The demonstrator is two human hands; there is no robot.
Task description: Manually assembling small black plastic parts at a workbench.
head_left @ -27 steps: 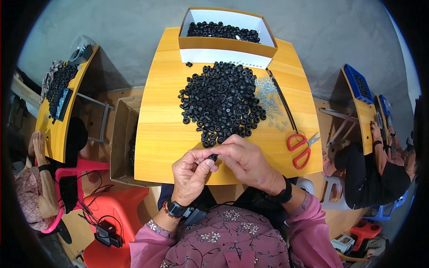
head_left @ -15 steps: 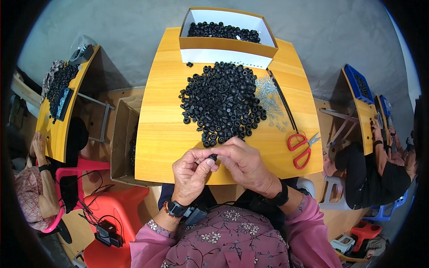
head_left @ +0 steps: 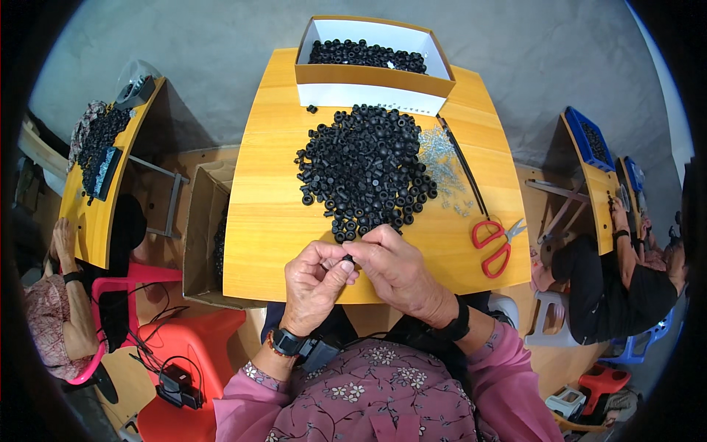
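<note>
Pink-sleeved, the left hand (head_left: pixel 312 287) is pinching one black piece (head_left: pixel 348 259) between thumb and forefinger, seemingly mid-work; beyond, a big loose heap (head_left: pixel 361 166) is remaining, while the box (head_left: pixel 372 76) is already holding plenty; the right hand (head_left: pixel 394 271) is meeting the piece, fingertips together, their hold unclear; silver bits (head_left: pixel 440 158) are lying near red scissors (head_left: pixel 507 236).

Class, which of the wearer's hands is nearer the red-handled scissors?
Right. The right hand is a little way left of the scissors; the left hand is farther left, beyond the right.
</note>
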